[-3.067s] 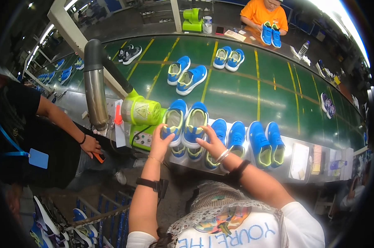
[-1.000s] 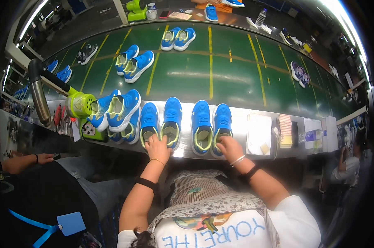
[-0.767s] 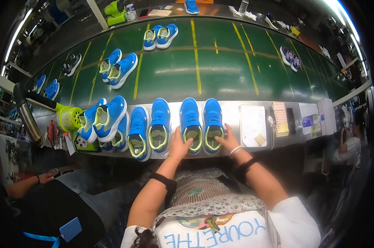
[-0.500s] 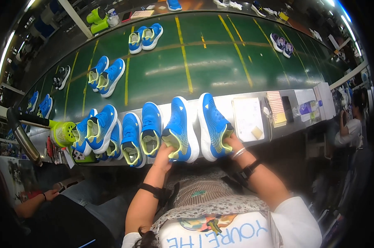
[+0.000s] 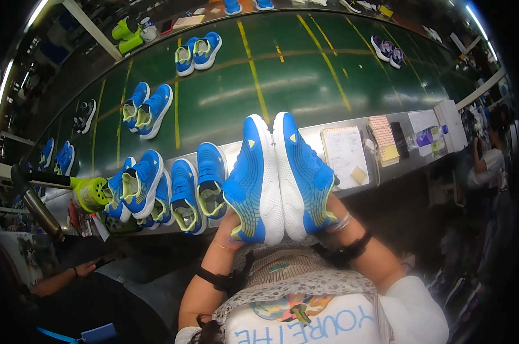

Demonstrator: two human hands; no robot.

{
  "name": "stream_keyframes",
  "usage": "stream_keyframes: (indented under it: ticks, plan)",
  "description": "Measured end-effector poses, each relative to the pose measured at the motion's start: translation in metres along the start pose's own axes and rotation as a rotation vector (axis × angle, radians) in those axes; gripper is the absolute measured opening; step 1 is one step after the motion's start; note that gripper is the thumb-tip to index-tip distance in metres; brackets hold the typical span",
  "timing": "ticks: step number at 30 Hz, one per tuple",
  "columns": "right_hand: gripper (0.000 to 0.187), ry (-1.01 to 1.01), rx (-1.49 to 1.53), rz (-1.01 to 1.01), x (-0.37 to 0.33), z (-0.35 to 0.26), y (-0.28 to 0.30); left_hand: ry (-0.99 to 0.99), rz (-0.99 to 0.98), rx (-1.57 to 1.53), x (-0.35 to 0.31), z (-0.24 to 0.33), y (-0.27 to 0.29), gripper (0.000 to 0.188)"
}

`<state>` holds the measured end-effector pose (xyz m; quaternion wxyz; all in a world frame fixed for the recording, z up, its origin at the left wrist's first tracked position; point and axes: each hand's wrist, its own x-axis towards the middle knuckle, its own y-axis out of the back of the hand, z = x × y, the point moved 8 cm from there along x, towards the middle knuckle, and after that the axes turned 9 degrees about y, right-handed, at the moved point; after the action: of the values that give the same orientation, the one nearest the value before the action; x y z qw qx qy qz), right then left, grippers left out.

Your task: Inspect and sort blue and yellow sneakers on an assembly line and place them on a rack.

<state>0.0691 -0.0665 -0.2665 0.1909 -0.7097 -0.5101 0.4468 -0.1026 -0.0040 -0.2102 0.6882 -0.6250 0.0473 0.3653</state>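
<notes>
My left hand (image 5: 227, 230) grips a blue sneaker (image 5: 249, 172) by its heel, the fingers partly inside its yellow-green collar. In my right hand (image 5: 337, 213) is the matching blue sneaker (image 5: 303, 172), also held at the heel opening with the fingers mostly hidden. Both toes point away from me, and the white soles meet along the middle. Left of them, a blue sneaker (image 5: 212, 172) and another blue sneaker (image 5: 184, 192) stand on the metal ledge (image 5: 232, 150). More blue sneakers (image 5: 142, 186) lie stacked further left.
Beyond the ledge runs a green conveyor belt (image 5: 225, 103) carrying spaced pairs of shoes. A lime-green perforated cup (image 5: 91, 194) stands at the left. Right of my hands lie a notebook (image 5: 342, 150), a phone (image 5: 399, 140) and a plastic bottle (image 5: 428, 137). A person sits at the lower left.
Both sneakers have come together from apart, turning so their soles touch. They look larger and closer to me. My hands keep their hold at the heels.
</notes>
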Motion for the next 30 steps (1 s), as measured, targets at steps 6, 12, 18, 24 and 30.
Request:
stream_keyframes:
  ticks: [6,12,18,24,30]
  plan:
    - [0.08,0.243,0.145,-0.309,-0.024,-0.061,-0.071,-0.149,-0.229,0.125,-0.038,0.035,-0.04,0.058]
    - [0.102,-0.037,0.071,-0.557,-0.027,-0.019,-0.133,-0.067,-0.356,0.17,-0.014,0.017,-0.016,0.1]
    - [0.106,-0.088,0.192,-0.548,-0.031,-0.013,-0.123,0.089,-0.414,0.035,-0.021,0.012,-0.02,0.099]
    - [0.118,-0.15,0.158,-0.467,-0.022,0.003,-0.101,0.056,-0.289,0.198,-0.018,0.019,-0.002,0.102]
    - [0.113,-0.133,0.172,-0.52,-0.023,0.012,-0.103,0.003,-0.301,0.273,-0.025,0.024,0.008,0.093]
